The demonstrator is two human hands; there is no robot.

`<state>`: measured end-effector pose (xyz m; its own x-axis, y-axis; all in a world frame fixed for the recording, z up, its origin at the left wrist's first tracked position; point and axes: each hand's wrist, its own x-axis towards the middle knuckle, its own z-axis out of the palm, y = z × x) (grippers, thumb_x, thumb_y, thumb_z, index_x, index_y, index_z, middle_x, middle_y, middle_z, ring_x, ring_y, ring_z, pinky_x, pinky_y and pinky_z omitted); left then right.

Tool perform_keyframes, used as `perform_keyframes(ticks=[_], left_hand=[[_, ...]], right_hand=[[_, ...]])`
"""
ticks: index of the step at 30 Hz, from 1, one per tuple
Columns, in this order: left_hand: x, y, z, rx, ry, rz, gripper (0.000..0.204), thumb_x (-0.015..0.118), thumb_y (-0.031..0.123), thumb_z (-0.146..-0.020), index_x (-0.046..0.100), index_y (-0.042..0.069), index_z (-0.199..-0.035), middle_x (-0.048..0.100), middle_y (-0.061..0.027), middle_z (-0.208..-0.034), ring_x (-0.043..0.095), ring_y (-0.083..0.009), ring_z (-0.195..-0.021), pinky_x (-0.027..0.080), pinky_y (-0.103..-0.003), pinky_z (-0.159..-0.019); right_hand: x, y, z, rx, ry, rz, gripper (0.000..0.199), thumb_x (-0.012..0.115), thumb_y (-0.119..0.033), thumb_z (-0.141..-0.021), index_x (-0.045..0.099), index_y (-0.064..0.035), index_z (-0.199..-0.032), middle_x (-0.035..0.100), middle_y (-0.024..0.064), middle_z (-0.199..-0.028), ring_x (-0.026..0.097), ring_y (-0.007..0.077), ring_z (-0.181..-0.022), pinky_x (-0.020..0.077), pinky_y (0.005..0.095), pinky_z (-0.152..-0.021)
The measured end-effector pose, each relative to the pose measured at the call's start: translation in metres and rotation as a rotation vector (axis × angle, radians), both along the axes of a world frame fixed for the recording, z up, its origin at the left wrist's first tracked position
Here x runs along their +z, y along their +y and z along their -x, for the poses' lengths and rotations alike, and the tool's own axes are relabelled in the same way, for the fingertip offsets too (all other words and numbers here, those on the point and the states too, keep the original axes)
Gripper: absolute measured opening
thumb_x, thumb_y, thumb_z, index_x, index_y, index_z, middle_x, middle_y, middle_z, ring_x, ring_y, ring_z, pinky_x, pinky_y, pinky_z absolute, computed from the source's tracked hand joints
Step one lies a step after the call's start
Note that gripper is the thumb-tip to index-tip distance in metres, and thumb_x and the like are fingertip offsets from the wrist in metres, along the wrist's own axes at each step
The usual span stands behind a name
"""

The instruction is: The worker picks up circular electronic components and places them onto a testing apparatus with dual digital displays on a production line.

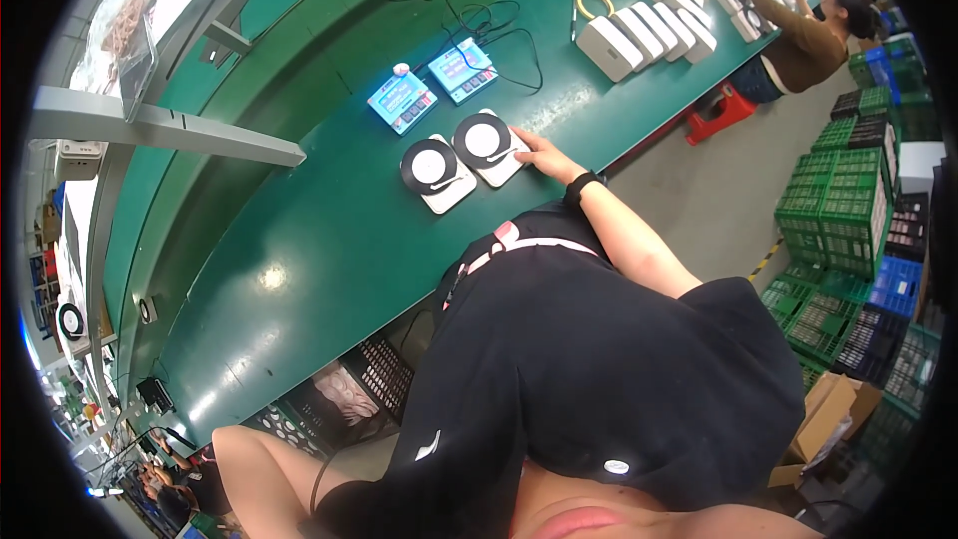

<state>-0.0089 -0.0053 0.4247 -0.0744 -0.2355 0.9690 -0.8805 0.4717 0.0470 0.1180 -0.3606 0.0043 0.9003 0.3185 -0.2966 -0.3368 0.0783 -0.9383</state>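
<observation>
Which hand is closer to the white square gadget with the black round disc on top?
The right hand rests against the gadget nearest it. The left hand isn't visible; only the left arm shows, far down by the picture's lower edge.

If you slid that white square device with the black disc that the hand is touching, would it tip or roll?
Probably neither. The white square device lies flat and low on the green bench, so it should slide. Its body looks rigid. The right hand rests at its edge.

I see the right arm stretched forward, bare forearm, dark band at the wrist. Right hand [544, 154] lies flat, palm down, fingers [523, 140] extended. Left arm bent low at the lower edge, hand out of view.
</observation>
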Motion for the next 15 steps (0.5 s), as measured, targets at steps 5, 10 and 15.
perform_keyframes(ticks=[5,10,15], left_hand=[[-0.002,-0.002,-0.001,-0.090,0.024,-0.047,0.028,0.052,0.037,-0.075,0.054,0.009,-0.077,0.056,0.0010,-0.074,0.053,-0.0112,-0.077,0.044,-0.030,-0.075],[-0.005,-0.005,0.001,-0.181,0.045,-0.089,0.032,0.051,0.040,-0.076,0.055,0.008,-0.079,0.056,-0.0003,-0.075,0.053,-0.0119,-0.078,0.044,-0.030,-0.075],[-0.009,-0.009,0.004,-0.261,0.064,-0.135,0.036,0.051,0.043,-0.076,0.055,0.008,-0.081,0.057,-0.0015,-0.076,0.053,-0.0127,-0.079,0.044,-0.031,-0.076]], right_hand=[[0.010,0.000,0.000,-0.008,0.067,-0.021,0.057,0.050,-0.001,-0.083,0.029,-0.0026,-0.136,0.039,0.0087,-0.134,0.036,0.0174,-0.123,0.0255,0.0277,-0.103],[-0.007,0.000,0.002,-0.013,-0.019,0.112,0.057,0.052,-0.003,-0.082,0.031,-0.0037,-0.135,0.043,0.0097,-0.131,0.040,0.0176,-0.119,0.0298,0.0281,-0.100],[-0.023,-0.004,0.001,-0.026,-0.074,0.209,0.058,0.055,-0.004,-0.080,0.033,-0.0052,-0.134,0.046,0.0113,-0.128,0.043,0.0189,-0.117,0.0326,0.0289,-0.098]])
